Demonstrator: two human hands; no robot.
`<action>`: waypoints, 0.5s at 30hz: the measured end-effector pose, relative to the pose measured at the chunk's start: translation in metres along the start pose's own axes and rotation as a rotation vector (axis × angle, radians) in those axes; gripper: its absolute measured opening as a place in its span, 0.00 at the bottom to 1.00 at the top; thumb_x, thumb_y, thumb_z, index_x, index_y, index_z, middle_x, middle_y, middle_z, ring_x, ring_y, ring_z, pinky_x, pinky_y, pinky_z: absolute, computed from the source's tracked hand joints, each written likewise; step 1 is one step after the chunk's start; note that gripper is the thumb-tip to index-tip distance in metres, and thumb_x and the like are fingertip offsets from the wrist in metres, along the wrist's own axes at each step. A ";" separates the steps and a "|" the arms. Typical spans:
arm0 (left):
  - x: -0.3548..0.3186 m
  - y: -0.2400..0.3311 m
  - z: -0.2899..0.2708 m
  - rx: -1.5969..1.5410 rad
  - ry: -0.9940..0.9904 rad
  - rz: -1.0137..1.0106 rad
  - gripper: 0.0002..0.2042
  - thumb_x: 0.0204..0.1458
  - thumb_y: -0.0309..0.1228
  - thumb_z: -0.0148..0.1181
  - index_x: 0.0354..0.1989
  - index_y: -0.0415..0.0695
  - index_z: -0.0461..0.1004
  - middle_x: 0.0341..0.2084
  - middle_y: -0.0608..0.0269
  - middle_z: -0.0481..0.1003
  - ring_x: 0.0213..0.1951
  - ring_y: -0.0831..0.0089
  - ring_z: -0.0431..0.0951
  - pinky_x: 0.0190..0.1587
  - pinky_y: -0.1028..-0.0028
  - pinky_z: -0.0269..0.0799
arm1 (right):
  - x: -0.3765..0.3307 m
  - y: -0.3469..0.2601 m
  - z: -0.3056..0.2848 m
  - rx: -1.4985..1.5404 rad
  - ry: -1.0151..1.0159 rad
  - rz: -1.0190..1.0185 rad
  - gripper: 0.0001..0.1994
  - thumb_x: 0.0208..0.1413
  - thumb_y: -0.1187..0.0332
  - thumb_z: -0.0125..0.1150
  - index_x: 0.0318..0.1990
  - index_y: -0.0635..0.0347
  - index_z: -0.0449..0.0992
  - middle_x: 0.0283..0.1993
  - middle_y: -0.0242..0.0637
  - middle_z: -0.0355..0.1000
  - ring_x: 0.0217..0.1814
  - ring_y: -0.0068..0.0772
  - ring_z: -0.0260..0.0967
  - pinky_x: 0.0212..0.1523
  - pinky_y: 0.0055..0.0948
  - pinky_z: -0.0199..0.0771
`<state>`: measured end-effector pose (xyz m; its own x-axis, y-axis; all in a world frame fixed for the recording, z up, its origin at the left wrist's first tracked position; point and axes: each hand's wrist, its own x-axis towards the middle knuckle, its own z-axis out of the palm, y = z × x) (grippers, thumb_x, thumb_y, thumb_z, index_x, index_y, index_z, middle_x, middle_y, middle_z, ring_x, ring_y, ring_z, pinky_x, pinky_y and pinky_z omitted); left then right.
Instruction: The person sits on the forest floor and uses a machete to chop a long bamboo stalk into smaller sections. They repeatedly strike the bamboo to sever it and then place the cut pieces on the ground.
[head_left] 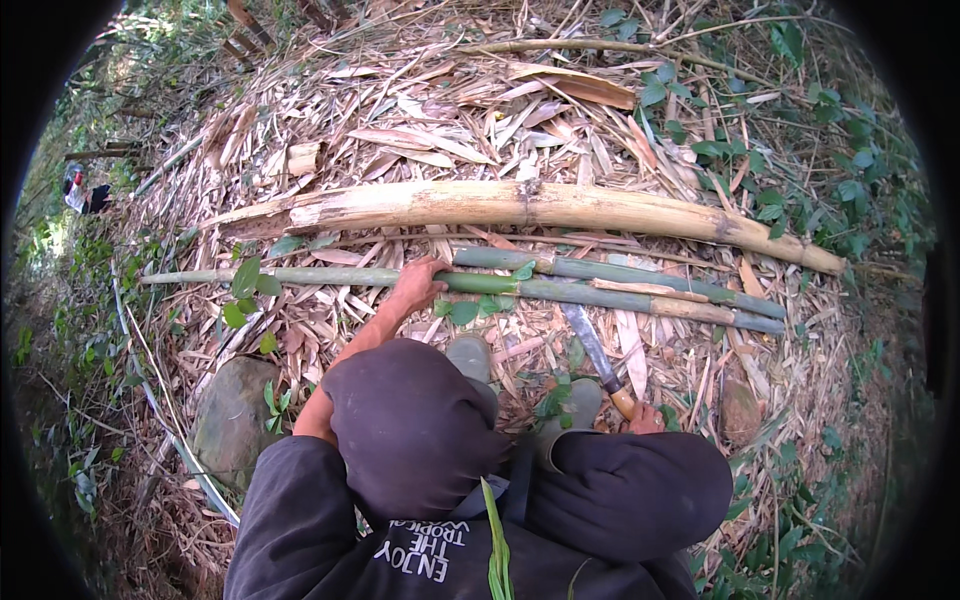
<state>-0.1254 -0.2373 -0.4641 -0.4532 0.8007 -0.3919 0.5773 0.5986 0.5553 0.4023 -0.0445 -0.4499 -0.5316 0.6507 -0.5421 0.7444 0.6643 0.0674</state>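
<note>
A long green bamboo pole (330, 277) lies crosswise over the dry leaves in front of me. My left hand (418, 284) is closed around it near its middle, with the arm stretched forward. Just beyond lies a shorter green bamboo piece (600, 269), almost parallel and close to the pole's right half. My right hand (646, 419) is low on the right, wrapped about the wooden handle of a machete (592, 345). The dark blade slants up and left, its tip close to the near side of the pole. My knees hide part of the ground between the hands.
A thick dry yellow bamboo stem (450, 204) stretches across beyond the green poles. A large rock (236, 420) sits to my left, a smaller stone (740, 411) to the right. My boots (470, 357) stand on dry leaf litter. Leafy vines (850, 180) grow at the right.
</note>
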 end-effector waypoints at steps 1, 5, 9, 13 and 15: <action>0.000 -0.001 0.001 -0.005 0.006 0.009 0.16 0.43 0.28 0.66 0.44 0.46 0.77 0.42 0.54 0.75 0.47 0.54 0.75 0.52 0.61 0.70 | 0.004 -0.001 -0.001 -0.037 -0.032 -0.013 0.35 0.40 0.61 0.67 0.59 0.58 0.64 0.52 0.38 0.63 0.55 0.43 0.61 0.55 0.44 0.62; -0.002 -0.008 0.001 0.003 0.010 0.009 0.17 0.43 0.30 0.65 0.44 0.47 0.76 0.40 0.54 0.75 0.46 0.52 0.74 0.51 0.58 0.69 | 0.016 -0.019 0.006 -0.029 0.087 -0.128 0.32 0.44 0.61 0.64 0.59 0.56 0.62 0.51 0.39 0.64 0.54 0.45 0.65 0.55 0.49 0.61; 0.005 0.007 -0.005 0.032 -0.014 0.051 0.17 0.44 0.29 0.65 0.44 0.46 0.75 0.41 0.52 0.74 0.46 0.50 0.74 0.50 0.57 0.68 | 0.032 -0.028 0.001 0.129 -0.055 -0.038 0.24 0.48 0.61 0.60 0.53 0.56 0.64 0.48 0.42 0.66 0.48 0.51 0.70 0.50 0.53 0.64; 0.017 0.013 0.007 -0.038 -0.025 0.121 0.16 0.43 0.26 0.63 0.44 0.44 0.76 0.40 0.51 0.73 0.46 0.50 0.73 0.50 0.59 0.68 | 0.039 -0.016 0.001 0.270 -0.222 0.264 0.17 0.53 0.58 0.57 0.47 0.55 0.68 0.48 0.46 0.69 0.48 0.53 0.72 0.40 0.49 0.72; -0.001 -0.017 0.000 0.001 -0.002 0.061 0.16 0.44 0.26 0.62 0.44 0.44 0.76 0.39 0.51 0.73 0.44 0.50 0.73 0.49 0.60 0.67 | 0.032 -0.033 -0.036 0.301 -0.082 0.004 0.16 0.55 0.58 0.54 0.46 0.56 0.68 0.44 0.49 0.72 0.45 0.54 0.73 0.40 0.49 0.72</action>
<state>-0.1350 -0.2482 -0.4736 -0.4158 0.8356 -0.3589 0.6046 0.5488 0.5773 0.3455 -0.0321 -0.4393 -0.5031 0.6128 -0.6093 0.8391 0.5151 -0.1748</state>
